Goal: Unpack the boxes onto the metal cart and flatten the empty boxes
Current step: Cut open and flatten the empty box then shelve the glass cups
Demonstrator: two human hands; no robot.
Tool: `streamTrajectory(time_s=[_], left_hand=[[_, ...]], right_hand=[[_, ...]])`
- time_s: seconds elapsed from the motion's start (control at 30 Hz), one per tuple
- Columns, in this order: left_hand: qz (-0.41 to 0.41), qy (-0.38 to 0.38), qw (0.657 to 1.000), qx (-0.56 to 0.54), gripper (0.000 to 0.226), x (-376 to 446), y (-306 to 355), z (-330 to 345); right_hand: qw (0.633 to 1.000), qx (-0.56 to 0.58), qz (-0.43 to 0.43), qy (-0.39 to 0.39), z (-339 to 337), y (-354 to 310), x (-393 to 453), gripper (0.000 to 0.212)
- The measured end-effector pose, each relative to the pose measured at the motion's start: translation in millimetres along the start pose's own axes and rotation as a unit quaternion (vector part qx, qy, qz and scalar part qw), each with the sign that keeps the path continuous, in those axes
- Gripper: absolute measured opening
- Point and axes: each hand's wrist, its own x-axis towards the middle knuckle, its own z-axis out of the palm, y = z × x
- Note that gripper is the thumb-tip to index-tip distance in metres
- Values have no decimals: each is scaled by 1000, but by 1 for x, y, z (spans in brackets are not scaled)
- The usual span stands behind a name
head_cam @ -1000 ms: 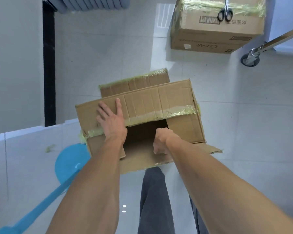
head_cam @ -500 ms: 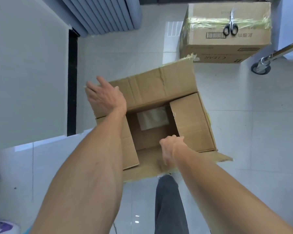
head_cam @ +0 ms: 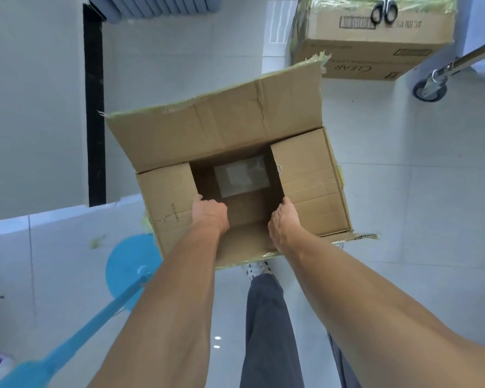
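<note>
An open cardboard box (head_cam: 216, 135) stands on the floor in front of me, its far flap raised and its two side flaps lying inward. My left hand (head_cam: 209, 212) grips the inner edge of the left side flap (head_cam: 165, 203). The inner edge of the right side flap (head_cam: 308, 186) is held by my right hand (head_cam: 282, 222). Down inside lies a pale, clear-wrapped item (head_cam: 241, 175). A second, taped box (head_cam: 375, 43) sits at the top right with black scissors (head_cam: 384, 9) on it. Of the metal cart I see only a leg and a caster (head_cam: 430, 86).
A blue mop with a round head (head_cam: 132, 270) and long handle lies on the floor at the lower left. A grey wall with a dark vertical strip (head_cam: 94, 121) stands to the left. My leg and shoe (head_cam: 259, 270) are just behind the box. White tiles surround everything.
The far flap has swung up and open. My left hand has left that flap and come to the left side flap; my right hand has moved to the right side flap.
</note>
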Motion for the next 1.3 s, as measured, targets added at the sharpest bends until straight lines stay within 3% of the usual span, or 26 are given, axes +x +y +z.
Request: streamTrajectory(time_s=[0.1, 0.17, 0.27, 0.33, 0.5, 0.57, 0.63, 0.73, 0.83, 0.93, 1.0, 1.03, 1.1, 1.17, 1.23, 1.3], left_hand=[[-84, 12, 995, 50, 21, -23, -5, -24], [-157, -66, 985, 24, 21, -37, -18, -40], [-314, -176, 929, -81, 53, -53, -51, -50], [-396, -183, 888, -146, 77, -61, -71, -45], [-416, -152, 851, -282, 104, -42, -115, 36], [-402, -129, 842, -336, 103, -17, -116, 76], [-392, -91, 827, -393, 95, -30, -103, 71], [-372, -27, 814, -444, 53, -22, -91, 84], [-388, 16, 787, -478, 35, -10, -94, 94], [-396, 28, 766, -505, 36, -3, -100, 84], [-416, 41, 773, -477, 56, -5, -95, 76], [-422, 52, 793, -436, 71, -10, -87, 71], [-387, 83, 869, -296, 89, -24, -66, 59], [-305, 147, 916, -214, 81, -34, -44, 44], [-187, 173, 942, -219, 58, -37, -27, 31], [-67, 75, 954, -283, 57, -39, -12, 26]], right_hand=[[998, -47, 46, -4, -23, -12, -13, 51], [992, -27, 112, -60, -45, -9, -35, 44], [971, 11, 223, -90, -59, 12, -57, 50], [950, 63, 293, -84, -54, 30, -56, 61], [882, 277, 377, -57, -10, 62, -36, 75], [864, 330, 379, -37, 11, 62, -26, 83], [848, 375, 374, -33, 27, 57, -14, 88], [819, 434, 373, -35, 36, 58, 4, 94], [780, 497, 380, 20, 36, 73, 24, 76], [772, 528, 352, 33, 31, 86, 31, 63], [776, 496, 390, 14, 29, 79, 23, 55], [794, 456, 402, 12, 27, 72, 16, 50], [848, 359, 387, 48, 23, 57, 1, 45], [901, 286, 318, 73, 20, 45, -12, 45], [932, 268, 236, 60, 15, 36, -24, 45], [932, 326, 155, 18, 12, 32, -31, 43]])
